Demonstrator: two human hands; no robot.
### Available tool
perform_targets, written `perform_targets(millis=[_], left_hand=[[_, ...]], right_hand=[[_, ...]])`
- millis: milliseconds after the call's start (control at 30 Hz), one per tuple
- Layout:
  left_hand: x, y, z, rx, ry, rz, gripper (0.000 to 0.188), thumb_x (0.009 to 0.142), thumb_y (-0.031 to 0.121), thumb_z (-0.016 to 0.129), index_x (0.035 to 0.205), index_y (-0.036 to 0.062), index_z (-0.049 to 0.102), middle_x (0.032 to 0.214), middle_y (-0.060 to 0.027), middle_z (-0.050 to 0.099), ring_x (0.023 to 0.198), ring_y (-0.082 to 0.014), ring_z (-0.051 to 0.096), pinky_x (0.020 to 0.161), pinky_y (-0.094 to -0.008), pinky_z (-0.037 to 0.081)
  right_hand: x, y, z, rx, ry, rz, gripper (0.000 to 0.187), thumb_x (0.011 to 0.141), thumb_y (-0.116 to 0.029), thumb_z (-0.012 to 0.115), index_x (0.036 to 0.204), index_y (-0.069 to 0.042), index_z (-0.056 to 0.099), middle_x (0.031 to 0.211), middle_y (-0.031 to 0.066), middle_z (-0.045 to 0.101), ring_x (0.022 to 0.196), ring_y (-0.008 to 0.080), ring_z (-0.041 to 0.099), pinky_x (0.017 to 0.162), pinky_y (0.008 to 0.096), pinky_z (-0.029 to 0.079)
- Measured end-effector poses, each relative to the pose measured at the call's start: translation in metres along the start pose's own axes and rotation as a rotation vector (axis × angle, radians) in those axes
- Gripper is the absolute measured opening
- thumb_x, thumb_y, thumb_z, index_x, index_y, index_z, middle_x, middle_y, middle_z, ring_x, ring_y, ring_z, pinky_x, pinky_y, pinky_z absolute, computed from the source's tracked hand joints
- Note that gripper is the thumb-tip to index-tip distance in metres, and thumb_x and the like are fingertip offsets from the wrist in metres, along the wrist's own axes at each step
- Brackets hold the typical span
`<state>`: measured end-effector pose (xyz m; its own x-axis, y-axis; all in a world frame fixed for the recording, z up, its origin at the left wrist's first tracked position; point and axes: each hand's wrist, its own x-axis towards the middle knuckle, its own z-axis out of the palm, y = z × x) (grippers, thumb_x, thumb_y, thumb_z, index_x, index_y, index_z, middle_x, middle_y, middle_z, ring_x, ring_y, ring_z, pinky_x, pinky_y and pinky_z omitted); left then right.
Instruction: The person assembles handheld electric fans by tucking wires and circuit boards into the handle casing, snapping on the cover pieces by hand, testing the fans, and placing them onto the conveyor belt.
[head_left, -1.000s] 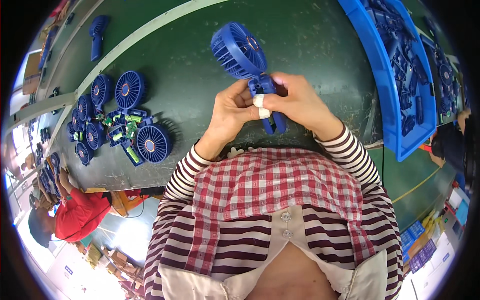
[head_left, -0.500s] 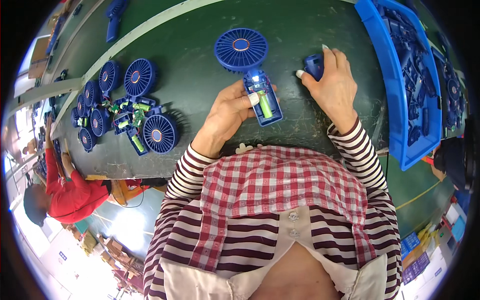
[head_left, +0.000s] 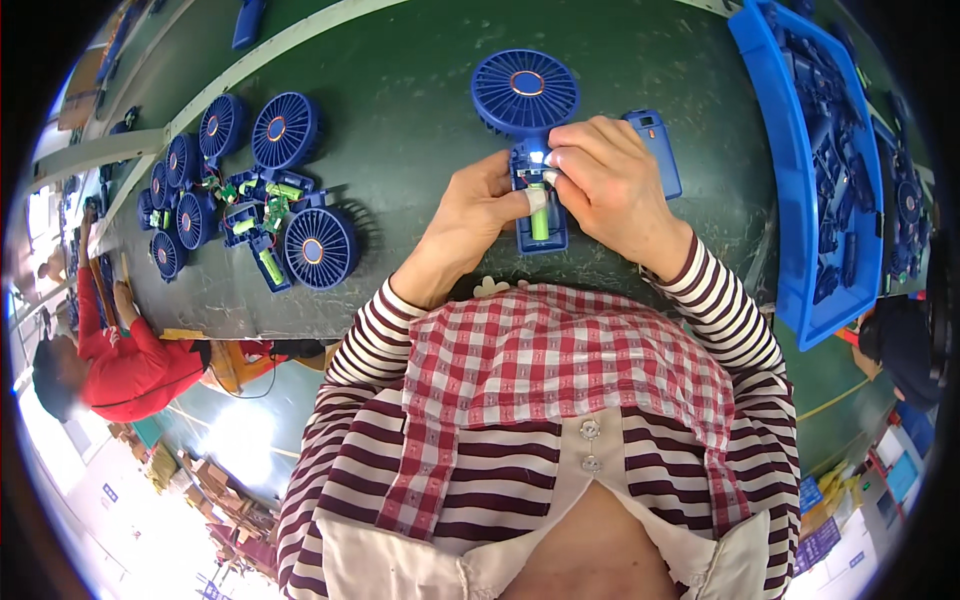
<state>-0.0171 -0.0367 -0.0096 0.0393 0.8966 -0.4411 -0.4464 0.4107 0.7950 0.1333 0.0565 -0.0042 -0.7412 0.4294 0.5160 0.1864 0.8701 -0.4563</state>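
A blue handheld fan [head_left: 525,92] with its handle opened lies head-away in front of me. In the handle sit a green battery cell [head_left: 540,222] and a small lit white light. My left hand [head_left: 482,205] is closed around the handle's left side, its thumb pressing by the top of the cell. My right hand [head_left: 612,185] has its thumb and fingertips pinched at the circuit area just below the fan head; what lies between those fingertips is too small to make out. A blue handle cover [head_left: 658,155] rests on the table beyond the right hand.
To the left lies a cluster of several opened blue fans [head_left: 320,248] with green cells and circuit boards. A blue bin [head_left: 800,200] of blue plastic parts stands at the right. A co-worker in a red top [head_left: 140,375] sits at the far left.
My right hand has let go of the blue cover, leaving it on the table, and moved left to the fan's circuit area. The fan has shifted slightly right and stands straighter.
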Motion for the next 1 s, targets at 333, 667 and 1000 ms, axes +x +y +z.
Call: perform_targets(millis=[333, 667, 1000], left_hand=[[0.008, -0.009, 0.002, 0.024, 0.027, 0.068, 0.037, 0.076, -0.008, 0.052, 0.113, -0.0059, 0.05, 0.097, -0.0093, 0.06, 0.085, -0.0145, 0.058, 0.074, -0.0271, 0.048], [0.012, -0.016, -0.007, 0.008, -0.057, 0.077, 0.036, 0.079, -0.002, 0.056, 0.114, -0.0064, 0.049, 0.1, -0.0111, 0.06, 0.091, -0.0159, 0.058, 0.081, -0.0284, 0.048], [0.013, -0.015, -0.005, 0.01, -0.07, 0.098, 0.034, 0.081, 0.001, 0.057, 0.113, -0.0061, 0.051, 0.099, -0.0101, 0.06, 0.089, -0.0142, 0.058, 0.079, -0.0274, 0.048]], right_hand=[[0.006, -0.007, -0.007, -0.192, -0.242, -0.021, 0.011, 0.063, 0.001, 0.061, 0.072, -0.002, 0.055, 0.087, 0.0088, 0.057, 0.079, 0.026, 0.055, 0.074, 0.0369, 0.042], [-0.009, 0.009, 0.003, -0.023, -0.09, -0.074, 0.019, 0.064, 0.008, 0.06, 0.082, 0.002, 0.057, 0.089, 0.0125, 0.059, 0.079, 0.0301, 0.058, 0.079, 0.0433, 0.047], [-0.01, 0.011, 0.002, -0.003, -0.064, -0.08, 0.02, 0.063, 0.01, 0.059, 0.083, 0.004, 0.058, 0.09, 0.0139, 0.06, 0.081, 0.0299, 0.06, 0.079, 0.0431, 0.048]])
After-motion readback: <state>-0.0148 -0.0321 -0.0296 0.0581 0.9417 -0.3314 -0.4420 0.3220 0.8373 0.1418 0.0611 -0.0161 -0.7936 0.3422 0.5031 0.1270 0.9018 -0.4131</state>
